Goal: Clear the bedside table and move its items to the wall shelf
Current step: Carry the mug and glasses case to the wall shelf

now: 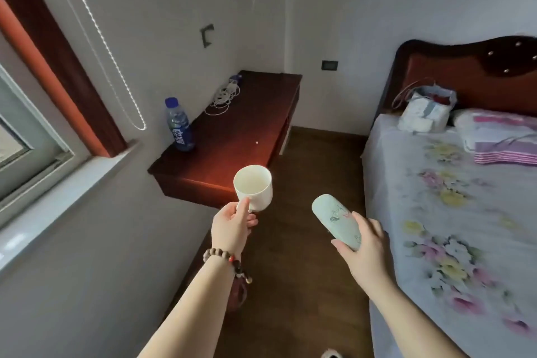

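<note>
My left hand (232,225) grips the handle of a white mug (253,187), held upright just over the near corner of a dark red wall-mounted shelf (232,151). The mug looks empty. My right hand (364,244) holds a pale green glasses case (334,219) with a small drawing on it, in the air above the wooden floor between shelf and bed. On the shelf stand a blue-capped water bottle (178,126) at its left edge and a tangle of white cables (225,96) further back.
A bed (441,212) with a floral sheet fills the right side, with a pillow (499,136) and a plastic bag (425,109) by the dark headboard. A window sill (58,197) runs along the left wall. A narrow strip of floor (313,160) separates shelf and bed.
</note>
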Available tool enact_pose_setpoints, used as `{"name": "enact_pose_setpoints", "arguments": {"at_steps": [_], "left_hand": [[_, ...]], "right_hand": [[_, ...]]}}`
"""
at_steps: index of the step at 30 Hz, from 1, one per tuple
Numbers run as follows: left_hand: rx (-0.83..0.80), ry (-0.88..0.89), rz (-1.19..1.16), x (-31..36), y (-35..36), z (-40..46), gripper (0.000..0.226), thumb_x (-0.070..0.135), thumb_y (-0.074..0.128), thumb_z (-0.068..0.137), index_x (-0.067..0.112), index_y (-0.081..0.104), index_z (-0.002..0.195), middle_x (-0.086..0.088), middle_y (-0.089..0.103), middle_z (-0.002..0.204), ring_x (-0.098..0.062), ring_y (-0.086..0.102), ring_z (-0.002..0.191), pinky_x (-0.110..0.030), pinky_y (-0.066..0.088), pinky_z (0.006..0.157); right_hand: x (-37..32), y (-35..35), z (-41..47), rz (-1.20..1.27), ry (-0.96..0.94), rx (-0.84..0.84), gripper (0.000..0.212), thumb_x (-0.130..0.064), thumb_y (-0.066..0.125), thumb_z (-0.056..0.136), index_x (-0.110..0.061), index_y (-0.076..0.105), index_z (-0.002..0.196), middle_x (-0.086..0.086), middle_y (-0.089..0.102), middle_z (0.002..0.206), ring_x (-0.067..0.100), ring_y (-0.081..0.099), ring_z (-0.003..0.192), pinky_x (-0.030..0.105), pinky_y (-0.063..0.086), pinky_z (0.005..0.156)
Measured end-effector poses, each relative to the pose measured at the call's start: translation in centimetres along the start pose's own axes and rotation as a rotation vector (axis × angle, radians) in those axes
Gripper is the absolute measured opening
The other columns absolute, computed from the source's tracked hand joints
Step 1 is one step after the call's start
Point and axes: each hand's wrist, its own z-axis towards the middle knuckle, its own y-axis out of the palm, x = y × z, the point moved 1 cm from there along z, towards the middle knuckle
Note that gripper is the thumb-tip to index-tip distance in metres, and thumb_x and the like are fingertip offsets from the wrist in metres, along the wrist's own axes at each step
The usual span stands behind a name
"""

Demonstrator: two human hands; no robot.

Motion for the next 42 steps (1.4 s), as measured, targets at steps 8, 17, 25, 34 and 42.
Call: {"name": "enact_pose_setpoints", "arguments": {"at_steps": [8, 17, 25, 34, 42], "left_hand": [[-0.016, 0.005, 0.026, 2.5, 12.4, 12.6, 0.03, 0.038, 0.056, 0.092, 0.011, 0.065, 0.081, -0.007, 0.072, 0.077, -0.018, 0.072, 0.075, -0.032, 0.056, 0.068], [0.083, -0.024, -0.038, 7.5, 23.4, 27.1, 0.03, 0.042, 0.057, 0.091, 0.015, 0.067, 0.084, -0.005, 0.074, 0.08, -0.014, 0.072, 0.076, -0.03, 0.053, 0.065], [0.239, -0.046, -0.082, 6.9, 21.4, 37.8, 0.032, 0.039, 0.057, 0.091, 0.011, 0.062, 0.076, -0.001, 0.063, 0.065, -0.006, 0.055, 0.051, -0.021, 0.04, 0.05], [0.585, -0.125, 0.032, 5.3, 14.0, 45.8, 0.032, 0.044, 0.059, 0.089, 0.016, 0.068, 0.076, 0.002, 0.074, 0.069, -0.008, 0.071, 0.069, -0.043, 0.058, 0.076], [0.764, -0.211, -0.031, 3.0, 10.9, 45.4, 0.031, 0.048, 0.058, 0.088, 0.022, 0.068, 0.075, 0.005, 0.075, 0.072, -0.008, 0.071, 0.07, -0.04, 0.056, 0.077]], "right_hand": [[4.6, 2.3, 16.6, -0.004, 0.031, 0.013, 0.068, -0.025, 0.08, 0.071, -0.014, 0.05, 0.131, 0.009, 0.052, 0.12, 0.026, 0.048, 0.108, 0.039, 0.044, 0.087], [7.1, 4.6, 37.7, -0.07, -0.115, -0.109, 0.07, -0.037, 0.076, 0.074, -0.02, 0.044, 0.134, 0.002, 0.048, 0.124, 0.02, 0.046, 0.11, 0.034, 0.054, 0.081], [2.0, 13.7, 50.4, -0.03, -0.304, -0.329, 0.074, -0.039, 0.075, 0.074, -0.021, 0.041, 0.137, -0.001, 0.046, 0.126, 0.014, 0.042, 0.114, 0.03, 0.052, 0.085], [-11.2, 29.1, 60.7, 0.033, -0.556, -0.638, 0.077, -0.04, 0.074, 0.075, -0.02, 0.038, 0.139, -0.001, 0.044, 0.131, 0.017, 0.04, 0.12, 0.038, 0.048, 0.094], [-19.7, 40.3, 61.3, 0.019, -0.862, -0.896, 0.077, -0.041, 0.073, 0.074, -0.022, 0.037, 0.14, -0.003, 0.044, 0.132, 0.017, 0.043, 0.118, 0.031, 0.039, 0.096]]}}
